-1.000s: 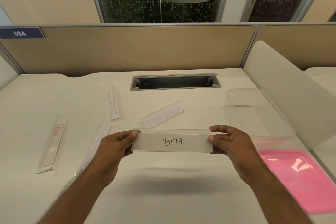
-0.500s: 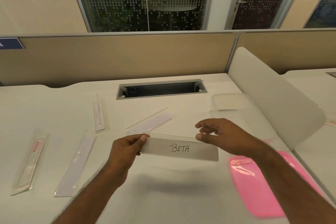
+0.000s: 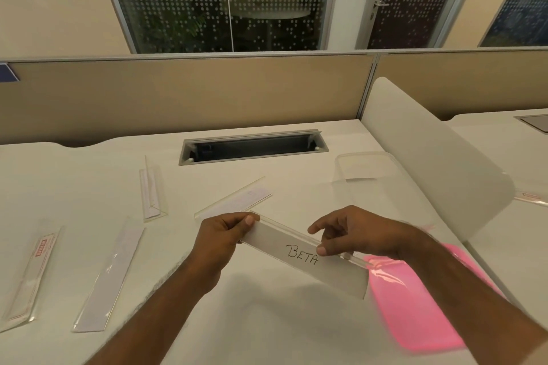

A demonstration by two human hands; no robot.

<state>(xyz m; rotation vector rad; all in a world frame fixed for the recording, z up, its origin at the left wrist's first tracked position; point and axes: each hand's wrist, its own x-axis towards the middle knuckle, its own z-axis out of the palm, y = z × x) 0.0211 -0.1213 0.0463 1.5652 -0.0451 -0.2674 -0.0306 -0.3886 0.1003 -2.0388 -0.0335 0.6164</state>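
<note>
Head view. Left grip (image 3: 221,238) is clamped on the left end of the name plate (image 3: 275,241), whose card reads BETA. Right grip (image 3: 355,234) pinches the top edge just right of the lettering, thumb in front, forefinger loose.

The plate is held off the surface (image 3: 267,320). Its long axis slopes from upper left to lower right, free end toward the pink lid (image 3: 415,305).

The clear tub (image 3: 355,169) stands behind the right grip, apart from the plate; nothing seen inside. My read: the right grip is nearer and would carry the plate back and right.

A spare holder (image 3: 234,201) lies just behind the left grip.
</note>
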